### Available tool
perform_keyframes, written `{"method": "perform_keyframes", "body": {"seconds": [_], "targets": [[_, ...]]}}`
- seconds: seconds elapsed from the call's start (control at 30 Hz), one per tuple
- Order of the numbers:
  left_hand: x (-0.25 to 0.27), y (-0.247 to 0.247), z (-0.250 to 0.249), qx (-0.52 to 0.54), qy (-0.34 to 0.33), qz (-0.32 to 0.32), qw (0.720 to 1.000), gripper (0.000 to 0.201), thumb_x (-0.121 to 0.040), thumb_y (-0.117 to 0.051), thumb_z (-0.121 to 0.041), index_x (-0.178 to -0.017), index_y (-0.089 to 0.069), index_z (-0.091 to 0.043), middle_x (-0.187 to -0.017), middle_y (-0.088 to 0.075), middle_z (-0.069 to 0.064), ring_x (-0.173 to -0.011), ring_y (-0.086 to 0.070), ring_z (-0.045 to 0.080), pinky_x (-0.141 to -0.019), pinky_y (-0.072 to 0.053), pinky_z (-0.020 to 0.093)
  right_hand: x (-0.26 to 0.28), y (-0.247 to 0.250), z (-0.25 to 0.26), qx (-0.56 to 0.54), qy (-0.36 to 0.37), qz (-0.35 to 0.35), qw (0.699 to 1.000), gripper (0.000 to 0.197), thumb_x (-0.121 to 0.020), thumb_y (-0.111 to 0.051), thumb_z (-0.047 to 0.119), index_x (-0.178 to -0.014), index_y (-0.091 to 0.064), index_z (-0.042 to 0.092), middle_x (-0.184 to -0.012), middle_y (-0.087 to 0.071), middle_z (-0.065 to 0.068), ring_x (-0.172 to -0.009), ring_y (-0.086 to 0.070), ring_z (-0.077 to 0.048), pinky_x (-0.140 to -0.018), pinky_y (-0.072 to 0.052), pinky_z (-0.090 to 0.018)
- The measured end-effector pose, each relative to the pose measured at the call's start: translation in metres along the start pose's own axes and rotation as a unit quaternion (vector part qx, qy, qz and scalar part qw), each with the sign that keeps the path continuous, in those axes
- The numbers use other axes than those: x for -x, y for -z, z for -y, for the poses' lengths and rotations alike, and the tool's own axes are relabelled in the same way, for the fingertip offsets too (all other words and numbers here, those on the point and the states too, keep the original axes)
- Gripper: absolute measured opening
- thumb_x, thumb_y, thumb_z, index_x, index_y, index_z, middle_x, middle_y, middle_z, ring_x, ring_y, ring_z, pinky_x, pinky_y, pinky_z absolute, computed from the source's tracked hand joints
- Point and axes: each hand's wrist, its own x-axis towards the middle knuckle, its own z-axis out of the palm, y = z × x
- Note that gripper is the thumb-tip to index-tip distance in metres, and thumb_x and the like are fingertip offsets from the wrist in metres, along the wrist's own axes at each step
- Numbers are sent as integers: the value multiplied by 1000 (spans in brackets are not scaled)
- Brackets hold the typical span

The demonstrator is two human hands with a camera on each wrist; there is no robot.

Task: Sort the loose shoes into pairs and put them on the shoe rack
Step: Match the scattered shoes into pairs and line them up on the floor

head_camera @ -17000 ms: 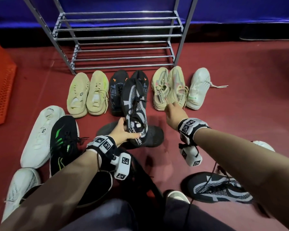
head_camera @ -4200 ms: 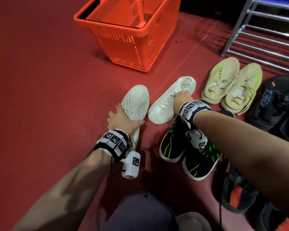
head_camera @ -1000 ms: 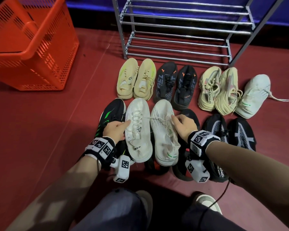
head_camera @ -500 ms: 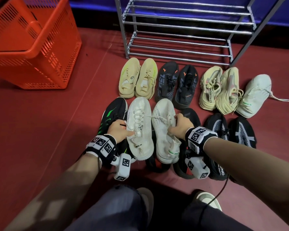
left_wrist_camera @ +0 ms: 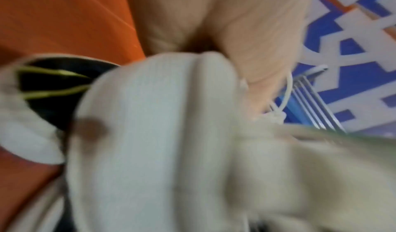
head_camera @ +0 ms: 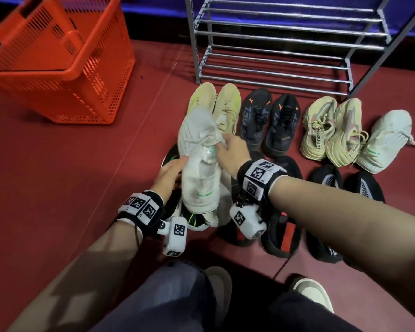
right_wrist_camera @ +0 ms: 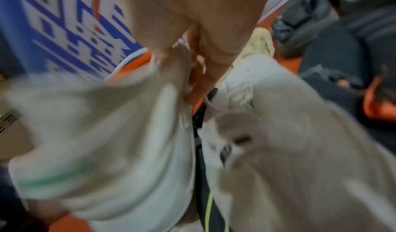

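Note:
My right hand (head_camera: 228, 149) pinches the collar of a white knit shoe with a green heel mark (head_camera: 197, 144) and holds it tilted up above the floor; the right wrist view shows the fingers (right_wrist_camera: 199, 76) in its opening (right_wrist_camera: 96, 134). My left hand (head_camera: 170, 173) is beside and below it, thumb against its side, and grips a second, plain white shoe (left_wrist_camera: 150, 134) whose heel shows under the lifted one (head_camera: 219, 209). A matching white shoe with a green mark (head_camera: 383, 142) lies alone at the far right. The metal shoe rack (head_camera: 273, 39) stands bare behind.
Pairs lie in front of the rack: yellow (head_camera: 225, 104), black with orange marks (head_camera: 268, 121), beige (head_camera: 331, 130). Black knit shoes (head_camera: 345, 185), black-and-red shoes (head_camera: 280, 231) and a black-green shoe (head_camera: 170, 154) lie nearer me. An orange basket (head_camera: 58, 68) stands at left.
The right hand has lifted the green-marked white shoe off the floor and swung it left, over the other white shoe. The left hand has stayed low beside it.

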Motion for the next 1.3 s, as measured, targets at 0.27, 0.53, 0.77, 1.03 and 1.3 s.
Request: {"method": "perform_keyframes", "body": {"seconds": [0.27,0.53,0.77,1.03,1.3], "targets": [[-7,61,56,-105,79,-54,990,19,-85,-69,-21,-101,-69,-10,-101,-72,15,-99,-68,31,-94,-51,51,17,-45,-44,1,-109,141,984,23,-90,-46,18,-69,-54,21,-83,-72,-17,-77,-68,-30,-79,-57,-48],[-5,49,49,-97,69,-14,993,36,-82,-71,-6,-117,-64,-4,-105,-71,13,-100,-67,28,-95,-51,43,35,-28,-40,139,-51,159,976,21,-86,-55,25,-77,-68,10,-85,-72,-5,-86,-66,-22,-79,-55,-30],[-3,57,39,-145,94,17,985,35,-75,-77,-5,-108,-69,-7,-101,-73,10,-96,-69,25,-93,-53,41,29,-42,-24,163,-106,181,964,58,-87,-48,57,-67,-70,7,-70,-71,-8,-74,-67,-21,-74,-55,-30],[3,55,39,-165,84,19,983,29,-74,-76,-2,-103,-70,-5,-96,-73,12,-91,-70,25,-90,-55,40,31,-43,4,151,-174,221,948,63,-66,-63,74,-79,-61,12,-76,-65,-2,-71,-62,-17,-61,-49,-27],[8,57,44,-125,39,25,991,41,-71,-79,-2,-110,-69,-12,-102,-74,6,-95,-70,18,-95,-52,40,40,-58,4,97,-219,222,945,35,-81,-68,29,-108,-62,7,-107,-67,-9,-89,-61,-22,-84,-54,-32]]}}
